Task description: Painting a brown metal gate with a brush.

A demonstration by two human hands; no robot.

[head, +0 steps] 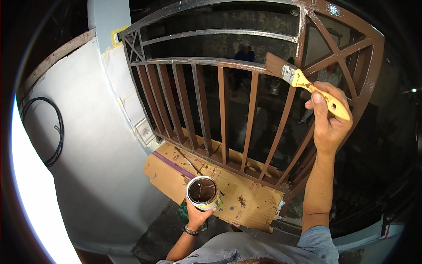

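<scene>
My right hand (329, 115) grips the yellow wooden handle of a flat paintbrush (305, 81). Its brown-coated bristles are at the middle rail of a metal railing (254, 118); whether they touch it I cannot tell. Brown paint covers the railing's right part, with a wet shine at the top right corner. Towards the left, the rails and several bar fronts look dark grey, while those bars' sides are brown. Lower down, my left hand (197, 214) holds an open paint can (204, 194) from below and the side. Dark brown paint shows inside it.
Flattened cardboard (244, 204) with brown drips lies under the railing, a thin rod (189, 161) on it. A white wall (85, 109) stands at left, with a coiled black cable (61, 132). Beyond the bars are a person in dark blue (244, 57) and another person (328, 76).
</scene>
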